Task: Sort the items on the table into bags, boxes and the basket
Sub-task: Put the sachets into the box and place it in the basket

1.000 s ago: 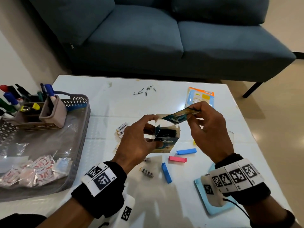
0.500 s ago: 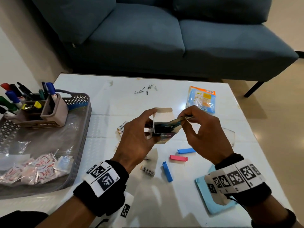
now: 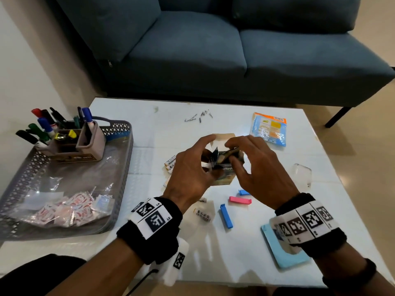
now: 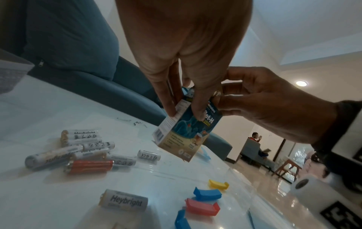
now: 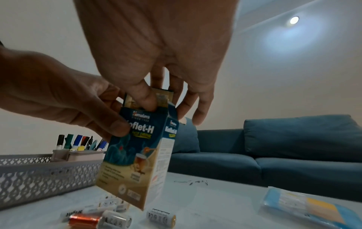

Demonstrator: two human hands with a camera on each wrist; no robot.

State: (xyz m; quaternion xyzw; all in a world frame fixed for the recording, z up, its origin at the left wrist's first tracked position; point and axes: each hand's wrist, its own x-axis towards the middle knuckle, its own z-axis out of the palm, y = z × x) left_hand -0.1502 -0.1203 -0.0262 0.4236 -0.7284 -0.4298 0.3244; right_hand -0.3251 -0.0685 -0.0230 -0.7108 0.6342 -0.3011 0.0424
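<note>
Right wrist view | left hand clamps small blue-and-tan cardboard carton above tabletop | right hand pinches dark sachet into carton mouth | risk: sachet snags flap, buckles; tilted carton slips onto batteries.

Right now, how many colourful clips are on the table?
4, in a row on the table: yellow clip farthest, then short blue clip, pink clip, and long blue clip nearest the person. Others may be hidden.

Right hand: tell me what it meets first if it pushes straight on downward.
The right hand presses a sachet into the open Koflet-H box; it would likely meet the box's inside first, though depth is unclear.
</note>
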